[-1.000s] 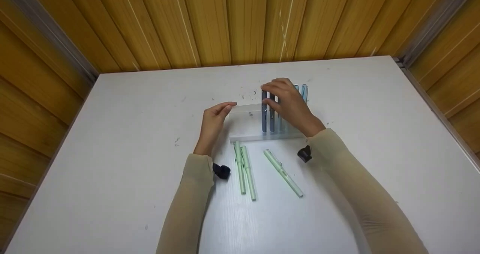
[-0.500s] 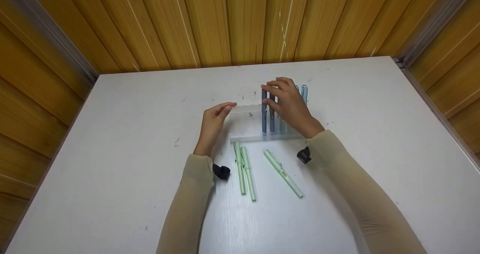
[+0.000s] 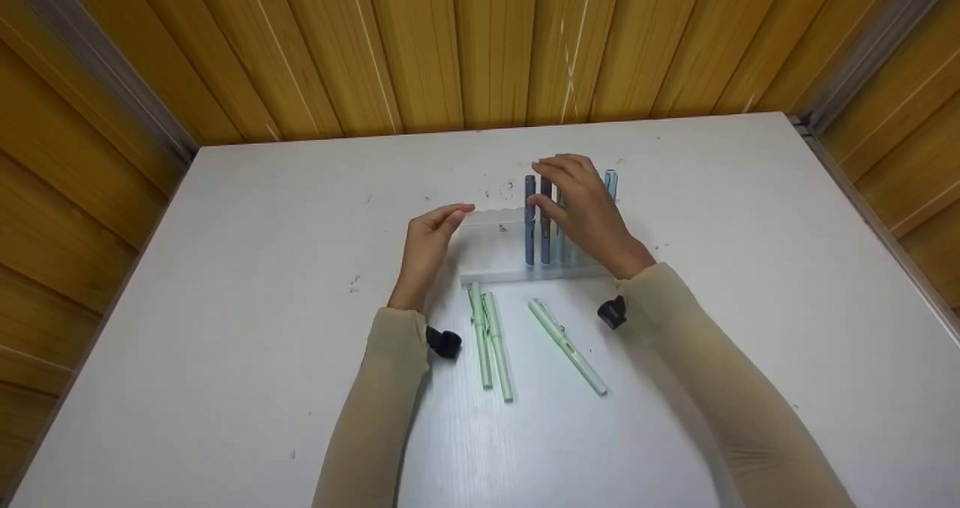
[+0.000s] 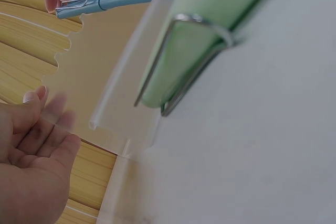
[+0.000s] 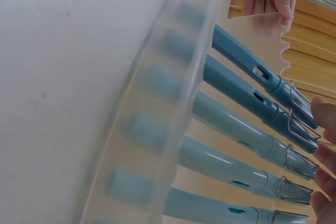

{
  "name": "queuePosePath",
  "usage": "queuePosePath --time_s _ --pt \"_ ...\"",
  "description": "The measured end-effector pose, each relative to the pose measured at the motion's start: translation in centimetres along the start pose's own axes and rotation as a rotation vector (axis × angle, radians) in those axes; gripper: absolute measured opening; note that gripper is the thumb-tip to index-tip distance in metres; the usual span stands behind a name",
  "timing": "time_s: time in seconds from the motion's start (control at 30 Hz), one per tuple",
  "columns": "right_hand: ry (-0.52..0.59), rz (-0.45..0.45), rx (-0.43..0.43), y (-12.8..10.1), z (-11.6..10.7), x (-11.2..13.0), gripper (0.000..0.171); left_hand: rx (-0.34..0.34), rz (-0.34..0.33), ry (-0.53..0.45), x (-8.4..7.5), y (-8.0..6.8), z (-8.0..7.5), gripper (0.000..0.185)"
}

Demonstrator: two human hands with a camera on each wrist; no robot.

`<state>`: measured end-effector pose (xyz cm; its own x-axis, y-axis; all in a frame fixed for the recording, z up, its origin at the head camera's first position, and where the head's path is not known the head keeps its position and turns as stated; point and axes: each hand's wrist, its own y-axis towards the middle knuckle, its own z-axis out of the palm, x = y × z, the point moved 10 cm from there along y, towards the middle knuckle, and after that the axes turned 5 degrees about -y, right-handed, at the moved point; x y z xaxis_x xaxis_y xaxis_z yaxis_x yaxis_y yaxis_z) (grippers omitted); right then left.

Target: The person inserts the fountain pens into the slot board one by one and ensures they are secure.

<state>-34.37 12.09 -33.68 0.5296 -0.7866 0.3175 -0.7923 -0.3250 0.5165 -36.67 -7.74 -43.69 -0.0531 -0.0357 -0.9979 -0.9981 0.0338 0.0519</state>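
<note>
The left hand [image 3: 431,241] pinches the clear rack [image 3: 491,249] at one corner. The right hand [image 3: 589,208] curves loosely, fingers [image 5: 326,162] parted, by the tops of the upright blue pens [image 3: 529,239].

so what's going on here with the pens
A person's left hand pinches the left edge of a clear pen stand. The right hand is at the tops of the blue pens standing in it; whether it grips one is hard to tell. Two pale green pens lie close together on the white table in front of the stand, and a third green pen lies apart.
</note>
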Motion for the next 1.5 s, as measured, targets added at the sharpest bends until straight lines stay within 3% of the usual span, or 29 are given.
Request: queuePosePath --time_s 0.23,0.43,0.83,1.5 --pt "0.078 0.005 -0.024 -0.4 -1.0 0.2 0.043 -0.007 0.007 0.004 0.0 0.0 -0.1 0.027" --pt "0.110 0.015 0.053 -1.2 -1.0 0.4 0.044 -0.005 0.006 -0.001 0.0 0.0 0.0 0.028" --pt "0.266 -0.027 0.304 -3.9 1.0 1.0 0.037 0.001 0.049 0.003 -0.4 0.0 -0.1 0.028" --pt "0.299 0.046 0.759 -8.5 5.3 0.5 0.042 -0.008 0.037 0.002 -0.4 0.0 0.0 0.027"
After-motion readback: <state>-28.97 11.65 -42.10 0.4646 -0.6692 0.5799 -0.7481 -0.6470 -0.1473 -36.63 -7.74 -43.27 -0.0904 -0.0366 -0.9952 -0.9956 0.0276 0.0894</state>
